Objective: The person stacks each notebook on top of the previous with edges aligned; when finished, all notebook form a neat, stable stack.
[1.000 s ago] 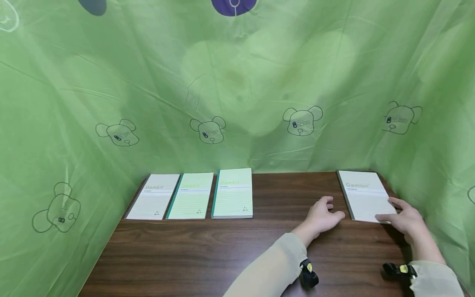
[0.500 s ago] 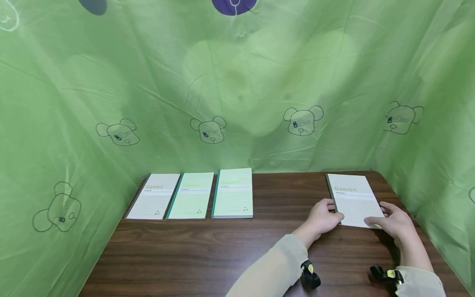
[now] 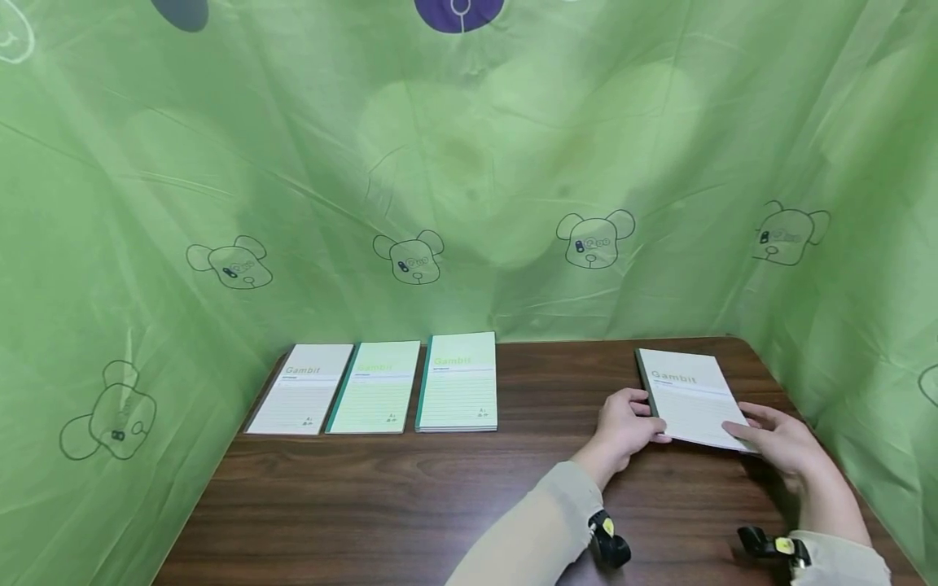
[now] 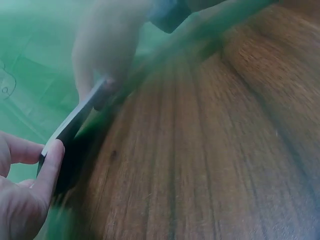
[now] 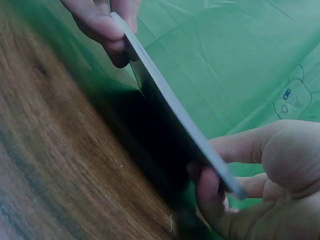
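Both hands hold a white-covered notebook (image 3: 689, 403) with "Gambit" on its cover, at the right of the table in the head view. My left hand (image 3: 623, 427) pinches its left edge near the lower corner, thumb on top. On the opposite edge, my right hand (image 3: 787, 443) grips the lower right corner, its thumb over the cover. Seen edge-on in the right wrist view, the notebook (image 5: 175, 112) is raised at its near side, with dark shadow beneath. The left wrist view also shows the notebook's edge (image 4: 75, 119) between finger and thumb.
Farther left, a white notebook (image 3: 300, 391), a pale green notebook (image 3: 375, 387) and a pale green stack (image 3: 458, 382) lie in a row at the back of the brown wooden table (image 3: 352, 513). Green printed cloth (image 3: 469, 179) hangs behind and on both sides.
The notebook has come left and nearer from the back right corner. My right hand moved left with it; my left hand, earlier apart from it, now pinches its left edge.
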Demonstrator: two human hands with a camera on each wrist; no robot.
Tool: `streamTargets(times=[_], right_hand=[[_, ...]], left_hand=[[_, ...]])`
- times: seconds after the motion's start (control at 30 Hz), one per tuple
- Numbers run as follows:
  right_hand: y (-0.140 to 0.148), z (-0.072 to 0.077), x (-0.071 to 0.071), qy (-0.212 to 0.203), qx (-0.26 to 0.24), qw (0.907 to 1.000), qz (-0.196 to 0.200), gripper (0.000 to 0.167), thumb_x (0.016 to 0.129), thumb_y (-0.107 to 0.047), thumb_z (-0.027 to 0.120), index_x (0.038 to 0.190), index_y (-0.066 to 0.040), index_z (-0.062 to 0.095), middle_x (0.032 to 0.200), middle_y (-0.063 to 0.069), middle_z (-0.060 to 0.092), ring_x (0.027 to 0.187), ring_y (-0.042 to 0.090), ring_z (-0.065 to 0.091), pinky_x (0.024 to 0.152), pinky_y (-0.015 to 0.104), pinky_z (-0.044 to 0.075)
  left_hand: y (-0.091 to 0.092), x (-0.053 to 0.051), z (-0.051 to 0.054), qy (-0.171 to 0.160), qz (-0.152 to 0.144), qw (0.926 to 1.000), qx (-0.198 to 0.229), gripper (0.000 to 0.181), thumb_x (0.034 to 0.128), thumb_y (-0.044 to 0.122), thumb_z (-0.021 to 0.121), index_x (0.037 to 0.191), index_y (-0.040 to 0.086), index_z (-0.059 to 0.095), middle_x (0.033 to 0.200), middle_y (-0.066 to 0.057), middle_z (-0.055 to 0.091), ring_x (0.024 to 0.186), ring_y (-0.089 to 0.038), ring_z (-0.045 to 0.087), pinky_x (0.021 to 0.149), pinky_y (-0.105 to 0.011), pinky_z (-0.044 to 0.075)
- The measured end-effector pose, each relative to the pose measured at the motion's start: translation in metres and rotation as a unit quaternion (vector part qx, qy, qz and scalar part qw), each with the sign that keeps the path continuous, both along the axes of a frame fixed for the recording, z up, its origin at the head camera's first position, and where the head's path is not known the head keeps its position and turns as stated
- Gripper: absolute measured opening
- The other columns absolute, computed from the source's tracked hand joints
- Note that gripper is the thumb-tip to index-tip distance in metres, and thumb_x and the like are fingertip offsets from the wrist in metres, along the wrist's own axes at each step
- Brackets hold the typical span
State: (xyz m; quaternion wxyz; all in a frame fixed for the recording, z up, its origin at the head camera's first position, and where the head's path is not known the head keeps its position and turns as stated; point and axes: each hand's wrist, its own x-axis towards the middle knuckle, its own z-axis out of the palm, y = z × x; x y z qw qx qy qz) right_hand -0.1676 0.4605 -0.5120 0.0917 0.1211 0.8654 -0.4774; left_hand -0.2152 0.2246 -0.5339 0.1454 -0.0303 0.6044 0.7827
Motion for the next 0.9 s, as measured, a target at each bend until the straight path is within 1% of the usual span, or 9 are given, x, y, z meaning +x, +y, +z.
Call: streamTargets(times=[0.1, 0.2, 0.23, 0.4, 0.57, 0.63, 0.73, 0.8, 0.9], right_hand=[[0.002, -0.003, -0.001, -0.005, -0.054, 0.9985, -0.003, 0.086, 0.113, -0.032, 0.062, 0.165, 0.018, 0.015, 0.128, 0.026, 0.066, 0.093, -0.008, 0.058, 0.079, 0.022, 0.057], [0.004, -0.005, 0.0, -0.006, -0.1, 0.9949, -0.012, 0.084, 0.113, -0.028, 0.061, 0.166, 0.016, 0.013, 0.11, -0.009, 0.068, 0.09, -0.002, 0.062, 0.078, 0.025, 0.059], [0.005, -0.005, 0.0, -0.005, -0.111, 0.9937, -0.012, 0.083, 0.114, -0.027, 0.061, 0.166, 0.015, 0.013, 0.106, -0.014, 0.068, 0.09, -0.001, 0.062, 0.077, 0.025, 0.059], [0.004, -0.007, 0.001, -0.002, -0.155, 0.9876, -0.022, 0.074, 0.113, -0.022, 0.063, 0.164, 0.014, 0.023, 0.101, -0.015, 0.073, 0.088, 0.003, 0.068, 0.075, 0.026, 0.06], [0.002, -0.008, 0.002, 0.007, -0.151, 0.9884, 0.0, 0.075, 0.111, -0.021, 0.066, 0.163, 0.013, 0.024, 0.103, -0.013, 0.075, 0.092, 0.003, 0.07, 0.079, 0.026, 0.06], [0.0, -0.009, 0.002, 0.025, -0.16, 0.9868, 0.013, 0.063, 0.11, -0.016, 0.066, 0.16, 0.004, 0.033, 0.105, -0.011, 0.076, 0.095, 0.004, 0.071, 0.081, 0.024, 0.059], [-0.007, -0.011, 0.001, 0.055, -0.191, 0.9798, 0.024, 0.043, 0.109, -0.007, 0.066, 0.147, -0.016, 0.048, 0.105, -0.008, 0.078, 0.096, 0.006, 0.072, 0.082, 0.02, 0.056], [-0.015, -0.011, -0.001, 0.068, -0.218, 0.9734, 0.022, 0.042, 0.107, -0.002, 0.066, 0.139, -0.025, 0.052, 0.105, -0.006, 0.08, 0.095, 0.008, 0.074, 0.081, 0.022, 0.057], [-0.031, -0.007, -0.006, 0.07, -0.23, 0.9707, 0.014, 0.046, 0.106, -0.001, 0.068, 0.144, -0.018, 0.05, 0.105, -0.007, 0.079, 0.094, 0.009, 0.074, 0.081, 0.023, 0.058]], left_hand=[[-0.003, 0.0, 0.004, -0.001, -0.001, 0.9999, -0.016, 0.051, 0.0767, -0.027, 0.068, 0.12, -0.001, 0.069, 0.097, -0.013, 0.064, 0.065, -0.024, 0.068, 0.06, -0.037, 0.065], [-0.007, 0.0, 0.006, 0.004, -0.004, 0.9992, -0.04, 0.048, 0.0787, -0.025, 0.07, 0.12, 0.0, 0.07, 0.094, -0.01, 0.064, 0.059, -0.021, 0.066, 0.059, -0.035, 0.064], [-0.008, 0.0, 0.007, 0.007, -0.005, 0.9987, -0.049, 0.047, 0.0795, -0.024, 0.071, 0.12, 0.0, 0.071, 0.093, -0.01, 0.064, 0.057, -0.02, 0.065, 0.058, -0.035, 0.064], [-0.016, -0.002, 0.009, 0.027, -0.006, 0.9952, -0.094, 0.042, 0.082, -0.021, 0.075, 0.119, 0.0, 0.072, 0.089, -0.007, 0.065, 0.053, -0.016, 0.063, 0.057, -0.036, 0.064], [-0.027, -0.003, 0.012, 0.049, -0.009, 0.9869, -0.153, 0.043, 0.0815, -0.018, 0.078, 0.118, 0.004, 0.075, 0.085, 0.0, 0.065, 0.05, -0.013, 0.062, 0.055, -0.034, 0.063], [-0.032, -0.004, 0.015, 0.053, -0.004, 0.9852, -0.163, 0.044, 0.0809, -0.019, 0.078, 0.118, 0.005, 0.075, 0.083, 0.002, 0.065, 0.049, -0.012, 0.061, 0.054, -0.034, 0.063], [-0.041, -0.004, 0.023, 0.058, 0.006, 0.9861, -0.156, 0.046, 0.0798, -0.021, 0.077, 0.117, 0.006, 0.074, 0.083, 0.001, 0.066, 0.048, -0.012, 0.06, 0.055, -0.037, 0.064], [-0.049, -0.005, 0.029, 0.061, 0.013, 0.9869, -0.149, 0.047, 0.0789, -0.022, 0.075, 0.117, 0.006, 0.073, 0.084, 0.0, 0.067, 0.049, -0.013, 0.06, 0.057, -0.041, 0.065], [-0.065, -0.007, 0.038, 0.075, 0.013, 0.9846, -0.157, 0.048, 0.0791, -0.022, 0.074, 0.119, 0.005, 0.073, 0.086, -0.001, 0.069, 0.05, -0.016, 0.063, 0.061, -0.048, 0.066]])
